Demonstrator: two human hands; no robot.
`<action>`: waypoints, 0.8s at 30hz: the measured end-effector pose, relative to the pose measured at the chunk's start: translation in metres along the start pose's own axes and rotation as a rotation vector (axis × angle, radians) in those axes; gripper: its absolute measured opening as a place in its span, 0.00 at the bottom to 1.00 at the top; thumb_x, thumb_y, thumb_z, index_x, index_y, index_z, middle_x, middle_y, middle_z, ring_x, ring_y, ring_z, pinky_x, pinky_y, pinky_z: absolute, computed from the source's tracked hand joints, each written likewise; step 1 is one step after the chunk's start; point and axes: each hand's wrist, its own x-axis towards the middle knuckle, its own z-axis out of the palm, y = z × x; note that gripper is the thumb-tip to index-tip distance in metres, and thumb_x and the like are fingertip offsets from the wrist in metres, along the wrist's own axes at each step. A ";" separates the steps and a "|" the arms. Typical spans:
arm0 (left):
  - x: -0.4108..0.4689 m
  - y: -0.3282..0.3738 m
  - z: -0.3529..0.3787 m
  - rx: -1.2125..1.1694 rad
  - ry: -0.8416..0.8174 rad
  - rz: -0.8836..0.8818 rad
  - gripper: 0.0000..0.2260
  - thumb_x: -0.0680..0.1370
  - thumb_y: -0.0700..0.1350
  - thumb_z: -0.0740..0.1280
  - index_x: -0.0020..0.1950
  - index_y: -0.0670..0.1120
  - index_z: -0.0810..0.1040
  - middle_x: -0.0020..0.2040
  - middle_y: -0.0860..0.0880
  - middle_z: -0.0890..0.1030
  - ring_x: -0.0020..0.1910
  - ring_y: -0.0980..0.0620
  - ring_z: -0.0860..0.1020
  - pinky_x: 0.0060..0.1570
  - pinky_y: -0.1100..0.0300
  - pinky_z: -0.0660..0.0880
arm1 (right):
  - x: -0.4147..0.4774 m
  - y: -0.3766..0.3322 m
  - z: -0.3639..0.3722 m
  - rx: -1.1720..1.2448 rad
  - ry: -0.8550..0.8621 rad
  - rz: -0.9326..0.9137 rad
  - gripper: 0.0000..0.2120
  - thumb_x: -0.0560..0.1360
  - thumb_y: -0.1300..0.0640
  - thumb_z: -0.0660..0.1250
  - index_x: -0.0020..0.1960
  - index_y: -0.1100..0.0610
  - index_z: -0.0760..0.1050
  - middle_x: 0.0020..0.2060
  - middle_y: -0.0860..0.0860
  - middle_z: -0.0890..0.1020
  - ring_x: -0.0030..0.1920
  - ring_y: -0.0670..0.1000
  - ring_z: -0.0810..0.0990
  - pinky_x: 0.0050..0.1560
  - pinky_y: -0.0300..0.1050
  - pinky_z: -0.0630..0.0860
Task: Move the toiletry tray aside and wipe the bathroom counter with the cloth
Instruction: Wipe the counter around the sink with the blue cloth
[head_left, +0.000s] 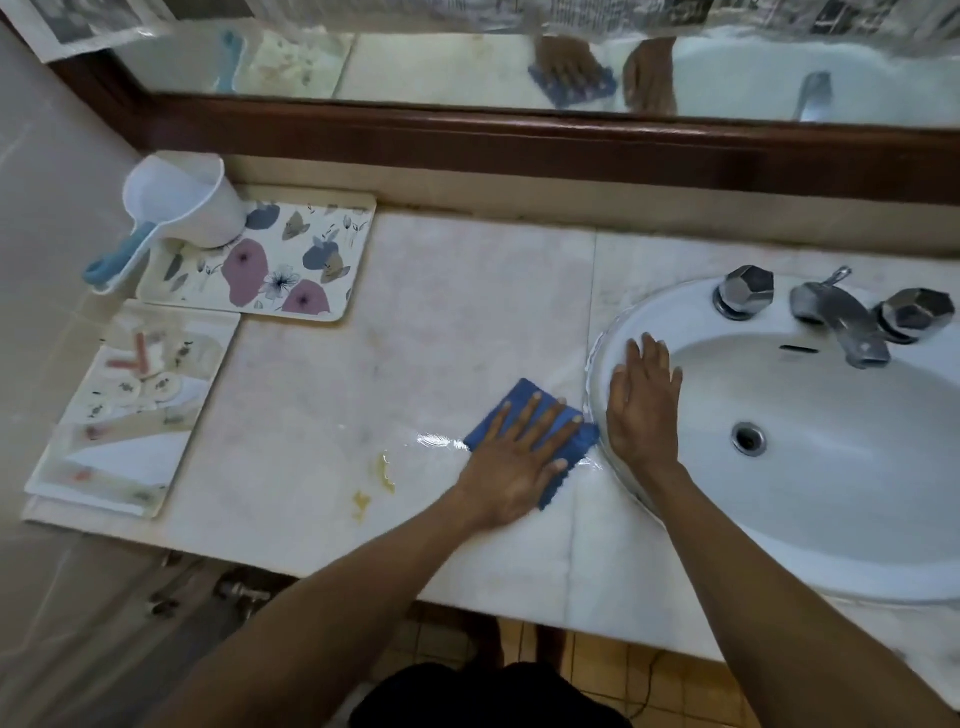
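The left hand (519, 457) lies flat with fingers spread wide on the blue cloth (524, 400), pressing it onto the counter (441, 322); the broad palm likely keeps the whole cloth in contact as it wipes. Just to its right, close to the cloth's edge, the right hand (644, 405) is also open and flat, holding nothing, resting on the rim of the sink (779, 545), seemingly as a brace while the person leans in. A wet sheen shows on the stone at the cloth's left edge. Nearer the body and left of the cloth sit yellow smears (382, 475), not yet wiped. Well off to the far left of both hands, the flowered tray (291, 265) lies by the back wall with a white scoop (182, 202) on its corner, out of the wiping path. A second tray (130, 410) sits in front of it, at the counter's left end
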 end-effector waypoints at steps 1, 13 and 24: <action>-0.004 -0.012 -0.005 0.022 -0.019 0.043 0.24 0.86 0.57 0.45 0.82 0.59 0.41 0.83 0.55 0.42 0.81 0.53 0.37 0.77 0.50 0.32 | 0.000 0.000 0.000 -0.002 -0.004 -0.004 0.23 0.85 0.55 0.47 0.78 0.62 0.60 0.79 0.58 0.58 0.80 0.57 0.53 0.79 0.57 0.45; 0.035 0.014 0.001 -0.007 0.115 -0.417 0.27 0.85 0.57 0.44 0.83 0.52 0.41 0.83 0.50 0.42 0.81 0.47 0.37 0.77 0.43 0.34 | 0.000 0.003 0.004 0.061 -0.024 -0.028 0.25 0.85 0.53 0.48 0.79 0.64 0.56 0.80 0.58 0.54 0.81 0.56 0.48 0.80 0.50 0.42; -0.004 -0.100 -0.044 -0.020 0.105 -0.473 0.24 0.86 0.53 0.46 0.82 0.56 0.43 0.83 0.54 0.44 0.82 0.49 0.43 0.79 0.44 0.43 | -0.013 -0.002 0.005 -0.127 -0.068 -0.113 0.28 0.84 0.50 0.49 0.78 0.65 0.55 0.79 0.59 0.56 0.80 0.55 0.50 0.80 0.51 0.45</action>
